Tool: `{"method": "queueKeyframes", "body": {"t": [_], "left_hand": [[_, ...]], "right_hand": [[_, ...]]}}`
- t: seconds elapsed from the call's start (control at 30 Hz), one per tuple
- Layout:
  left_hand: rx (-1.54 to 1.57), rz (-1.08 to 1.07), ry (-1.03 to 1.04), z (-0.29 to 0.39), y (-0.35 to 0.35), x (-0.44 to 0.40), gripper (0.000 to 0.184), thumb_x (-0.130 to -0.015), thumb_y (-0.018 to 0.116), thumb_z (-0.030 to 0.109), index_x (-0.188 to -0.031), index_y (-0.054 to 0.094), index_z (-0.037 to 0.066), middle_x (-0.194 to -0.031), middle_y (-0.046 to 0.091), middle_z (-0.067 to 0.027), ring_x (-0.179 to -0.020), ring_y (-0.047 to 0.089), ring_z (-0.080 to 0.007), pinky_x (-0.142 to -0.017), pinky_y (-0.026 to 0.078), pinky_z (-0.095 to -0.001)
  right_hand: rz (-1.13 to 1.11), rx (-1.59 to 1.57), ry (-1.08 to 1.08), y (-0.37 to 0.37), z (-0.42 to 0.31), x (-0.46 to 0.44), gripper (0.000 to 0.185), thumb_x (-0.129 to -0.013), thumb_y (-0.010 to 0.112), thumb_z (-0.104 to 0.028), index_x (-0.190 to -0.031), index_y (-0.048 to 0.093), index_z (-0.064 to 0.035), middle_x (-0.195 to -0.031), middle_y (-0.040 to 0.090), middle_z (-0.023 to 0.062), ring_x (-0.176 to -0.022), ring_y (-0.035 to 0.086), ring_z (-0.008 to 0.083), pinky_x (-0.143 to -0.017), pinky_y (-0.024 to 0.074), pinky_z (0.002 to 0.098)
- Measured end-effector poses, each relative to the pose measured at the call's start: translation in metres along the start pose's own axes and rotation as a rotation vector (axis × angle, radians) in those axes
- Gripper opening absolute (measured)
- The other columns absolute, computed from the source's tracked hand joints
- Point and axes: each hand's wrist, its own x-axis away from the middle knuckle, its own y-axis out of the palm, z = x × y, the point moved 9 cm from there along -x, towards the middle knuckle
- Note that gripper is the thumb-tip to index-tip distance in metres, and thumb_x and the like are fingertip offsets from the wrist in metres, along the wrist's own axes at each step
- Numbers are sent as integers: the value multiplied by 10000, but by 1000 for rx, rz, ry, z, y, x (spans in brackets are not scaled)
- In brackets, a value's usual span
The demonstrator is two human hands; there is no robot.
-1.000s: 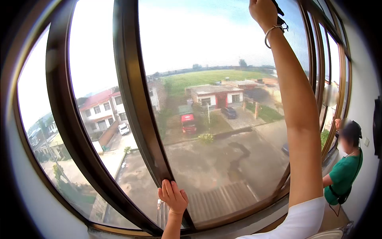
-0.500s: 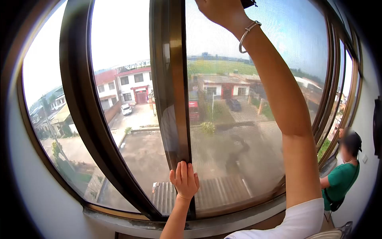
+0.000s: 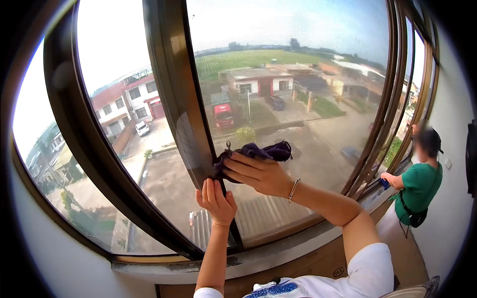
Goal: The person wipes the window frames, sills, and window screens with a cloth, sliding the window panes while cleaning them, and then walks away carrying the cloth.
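Observation:
My right hand [image 3: 261,174], with a bracelet at the wrist, presses a dark purple cloth [image 3: 253,151] against the upright brown window frame [image 3: 196,124] and the edge of the screened pane [image 3: 298,114]. Its fingers lie over the cloth. Just below and to the left, my left hand [image 3: 217,202] rests on the same upright, fingers extended upward and holding nothing. The fingertips of the left hand are close to the lower edge of the cloth.
At the right a person in a green top [image 3: 420,184] stands by another window part, a blue thing [image 3: 385,183] in one hand. A sill [image 3: 278,253] runs below the window. Another thick upright [image 3: 99,149] stands at the left.
My right hand has come down from the top of the window to the lower part of the upright, with the cloth now visible. My left hand remains on the upright, slightly higher in view.

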Motion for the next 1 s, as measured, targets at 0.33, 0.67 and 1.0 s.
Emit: {"method": "queueKeyframes", "body": {"t": [0.33,0.67,1.0], "left_hand": [[-1,-12,36,6,4,7,484,-977,408,231,-1320,390,-110,-1387,369,-253,-1273,342,-355,-1074,216,-508],[-21,-26,66,5,4,6,502,-984,386,225,-1367,327,-94,-1438,309,-244,-1316,288,-356,-1091,195,-496],[-54,0,62,7,12,6,509,-991,374,234,-1360,332,-114,-1417,317,-257,-1295,309,-350,-1079,223,-504]], "right_hand": [[-24,222,-280,-36,26,5,397,-884,550,-179,-1277,491,-171,-1381,455,-16,-1285,423,162,-1061,380,301],[479,408,253,-187,243,-13,481,-758,552,89,-1184,601,-130,-1274,552,50,-1191,515,259,-1016,446,363],[643,783,948,-259,370,204,275,-848,512,-33,-1117,569,-26,-1165,571,148,-1045,555,357,-890,474,421]]}}
